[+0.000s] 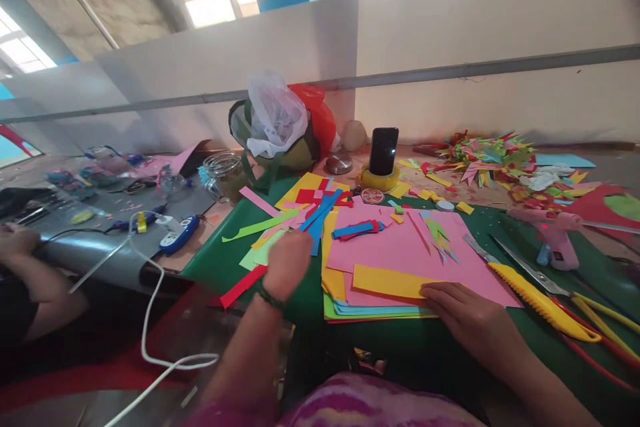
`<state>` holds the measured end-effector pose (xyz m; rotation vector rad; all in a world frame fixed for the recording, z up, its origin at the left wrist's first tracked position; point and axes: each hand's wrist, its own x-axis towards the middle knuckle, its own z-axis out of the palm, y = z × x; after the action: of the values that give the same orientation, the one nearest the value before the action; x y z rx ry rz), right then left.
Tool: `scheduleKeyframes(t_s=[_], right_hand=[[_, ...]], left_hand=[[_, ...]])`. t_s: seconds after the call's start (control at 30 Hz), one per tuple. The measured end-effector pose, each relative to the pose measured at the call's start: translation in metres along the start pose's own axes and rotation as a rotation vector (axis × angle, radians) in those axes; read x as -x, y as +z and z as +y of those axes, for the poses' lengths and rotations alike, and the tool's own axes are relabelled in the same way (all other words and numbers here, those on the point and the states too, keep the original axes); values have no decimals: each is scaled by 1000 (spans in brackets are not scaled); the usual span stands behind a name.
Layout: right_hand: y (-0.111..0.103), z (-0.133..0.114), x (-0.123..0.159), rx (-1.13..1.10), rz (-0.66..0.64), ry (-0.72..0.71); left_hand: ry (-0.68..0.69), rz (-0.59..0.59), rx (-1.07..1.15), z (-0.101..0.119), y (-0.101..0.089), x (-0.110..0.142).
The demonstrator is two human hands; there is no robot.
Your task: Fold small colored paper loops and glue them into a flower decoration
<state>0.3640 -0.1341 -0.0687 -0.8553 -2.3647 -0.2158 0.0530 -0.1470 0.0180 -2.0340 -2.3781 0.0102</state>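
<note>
Head view: what is the right hand [470, 313] doing with the paper?
Its fingers lie close together on the right end of a yellow strip [387, 281]; the thumb is hidden, so I cannot tell whether they pinch it or only press it
And where does that strip lie?
Along the near edge of a pink sheet [373, 250], which tops a stack of coloured paper [387, 311] on the green mat [300, 303]
What about the left hand [289, 263]?
It is blurred, over the loose cuttings to the left of the stack; its fingers are turned away, so I cannot tell if they are open or grip anything
What is near it?
A red strip [243, 287] just beside the wrist, pale green pieces [261, 251], and blue strips [324, 210] farther up
Anything else on the pink sheet?
A bundle of blue and red strips [357, 230] and some fringed cuttings [439, 237]
And to the right?
A yellow-handled knife [543, 300] with its blade over the sheet, then scissors [535, 275] and a pink glue gun [557, 233]
Who is at the far left?
Another person, seen only by an arm [55, 283], near a white cable [150, 320]
</note>
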Motion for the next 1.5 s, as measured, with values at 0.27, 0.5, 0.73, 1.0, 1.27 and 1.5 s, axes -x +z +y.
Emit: scheduleKeyframes(t_s=[0.27, 0.5, 0.73, 1.0, 1.27, 1.5], right_hand=[[-12, 0, -10, -13, 154, -64], [-39, 0, -49, 15, 209, -161], [-54, -11, -137, 95, 192, -241], [-17, -49, -292, 141, -7, 57], [88, -74, -313, -16, -452, -186], [88, -106, -286, -353, -452, -327]], left_hand=[[-438, -97, -86, -95, -11, -13], [-392, -71, -113, -95, 8, -14], [-268, 34, -104, -99, 13, -8], [-261, 95, -114, -98, 19, -5], [-369, 215, -171, -113, -17, 37], [-385, 406, -231, -121, -41, 90]])
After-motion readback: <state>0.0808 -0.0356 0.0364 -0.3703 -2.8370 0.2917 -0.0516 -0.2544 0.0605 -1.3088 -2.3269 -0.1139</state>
